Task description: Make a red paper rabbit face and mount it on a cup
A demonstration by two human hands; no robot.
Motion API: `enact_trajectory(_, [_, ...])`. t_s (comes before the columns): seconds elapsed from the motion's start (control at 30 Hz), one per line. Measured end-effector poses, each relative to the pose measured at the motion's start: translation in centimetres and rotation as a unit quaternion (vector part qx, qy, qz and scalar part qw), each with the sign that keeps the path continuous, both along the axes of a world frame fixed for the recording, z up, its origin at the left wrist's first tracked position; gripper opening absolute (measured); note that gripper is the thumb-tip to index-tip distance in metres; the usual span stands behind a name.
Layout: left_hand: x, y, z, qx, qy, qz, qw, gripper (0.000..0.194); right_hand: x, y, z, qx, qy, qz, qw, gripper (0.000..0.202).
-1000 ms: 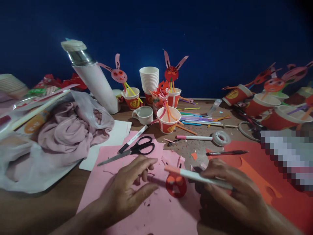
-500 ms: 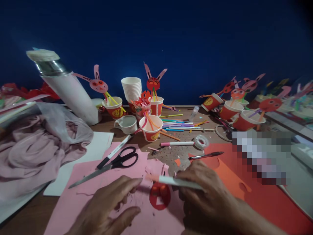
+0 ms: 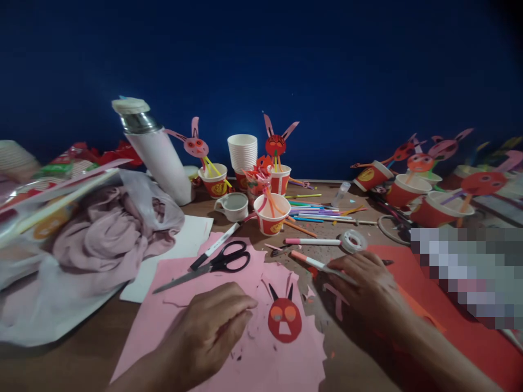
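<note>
My right hand [image 3: 359, 283] is closed on an orange-capped marker [image 3: 306, 259], above the brown table right of the pink paper. Beside the red paper face [image 3: 285, 326], my left hand [image 3: 216, 326] hovers over or rests on the pink sheet [image 3: 139, 348]; its fingers are bent together with nothing visible in them. The face has orange eyes, a pale piece below them and dark-marked ears at its top. Black-handled scissors [image 3: 235, 257] and a white marker with a black cap [image 3: 215, 246] lie farther back on the pink paper.
A pink-capped marker [image 3: 314, 242], tape roll [image 3: 353, 241] and coloured sticks [image 3: 314, 212] lie behind my hands. Paper cups [image 3: 272, 220] with figures stand along the back. A flask [image 3: 157, 163] and plastic-bagged cloth [image 3: 102, 234] are left; red paper [image 3: 457, 337] is right.
The view has shifted left. My right hand has moved away from the red face with the marker, uncovering the ears. My left hand's fingers have drawn closer together.
</note>
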State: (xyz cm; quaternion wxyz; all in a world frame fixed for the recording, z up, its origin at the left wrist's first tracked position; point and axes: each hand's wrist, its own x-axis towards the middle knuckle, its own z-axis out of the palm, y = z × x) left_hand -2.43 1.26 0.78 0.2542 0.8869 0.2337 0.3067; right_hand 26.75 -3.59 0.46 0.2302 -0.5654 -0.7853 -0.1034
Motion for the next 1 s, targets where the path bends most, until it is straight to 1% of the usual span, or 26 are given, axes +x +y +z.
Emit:
enact_trajectory(0.2, [-0.3, -0.2, 0.0, -0.019, 0.029, 0.014, 0.999, 0.016, 0.1, 0.1, -0.4, 0.021, -0.042, -0.007, 0.999, 0.022])
enact_trajectory(0.33, [-0.2, -0.3, 0.1, -0.019, 0.041, 0.013, 0.999, 0.017, 0.3, 0.3, -0.6, 0.019, -0.062, 0.007, 0.998, 0.020])
enact_trajectory(0.4, [-0.2, -0.2, 0.1, -0.023, 0.040, 0.013, 0.999, 0.016, 0.1, 0.5, -0.4, 0.009, -0.072, 0.013, 0.997, 0.022])
enact_trajectory(0.5, [-0.2, -0.2, 0.0, -0.024, 0.034, 0.012, 0.999, 0.015, -0.6, 0.8, 0.5, -0.015, -0.080, 0.021, 0.996, 0.025])
enact_trajectory(0.57, [-0.3, -0.2, -0.1, -0.015, 0.030, 0.006, 0.999, 0.014, -1.1, 0.9, 1.0, -0.023, -0.075, 0.030, 0.996, 0.023])
enact_trajectory(0.63, [-0.5, -0.2, -0.1, 0.000, 0.033, 0.001, 0.999, 0.017, -1.1, 1.0, 1.4, -0.021, -0.076, 0.024, 0.997, 0.022])
enact_trajectory(0.73, [-0.7, 0.0, -0.1, 0.027, 0.036, 0.001, 0.999, 0.024, 0.3, 0.7, 1.7, -0.006, -0.082, -0.016, 0.996, 0.023])
enact_trajectory(0.83, [-0.8, 0.1, 0.0, 0.041, 0.025, -0.004, 0.999, 0.029, 3.1, -0.2, 2.2, -0.005, -0.061, -0.061, 0.996, 0.023])
enact_trajectory(0.9, [-0.7, 0.1, 0.0, 0.046, 0.021, -0.002, 0.999, 0.031, 5.1, -0.9, 2.5, -0.026, -0.060, -0.092, 0.994, 0.023])
enact_trajectory(1.0, [-0.6, 0.1, 0.0, 0.046, 0.028, 0.005, 0.999, 0.031, 7.1, -1.8, 2.3, -0.061, -0.082, -0.102, 0.989, 0.021])
